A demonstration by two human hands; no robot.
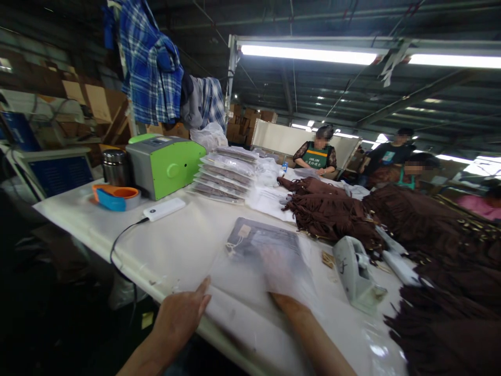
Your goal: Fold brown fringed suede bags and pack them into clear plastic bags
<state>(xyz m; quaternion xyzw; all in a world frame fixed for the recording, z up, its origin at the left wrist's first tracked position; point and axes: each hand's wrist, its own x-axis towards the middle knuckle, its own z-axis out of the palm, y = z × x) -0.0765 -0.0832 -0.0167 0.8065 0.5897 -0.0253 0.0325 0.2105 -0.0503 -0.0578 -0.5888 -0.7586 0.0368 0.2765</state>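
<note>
Clear plastic, grey contents (270, 235): flat packet (240, 263) at the table's edge

Lies on the white table (172, 245), right hand (279, 271) over it, badly blurred; whether those fingers press or grasp can't be made out. Left hand (180, 315) by the near-left corner, thumb and forefinger close together (a pinch on the film, perhaps; not certain). Likely light, limp and slick, apt to slide or crease, little to break. Best hold, I judge: the bare margin, a flat palm steadying the middle, tag (245, 231) avoided.
</note>
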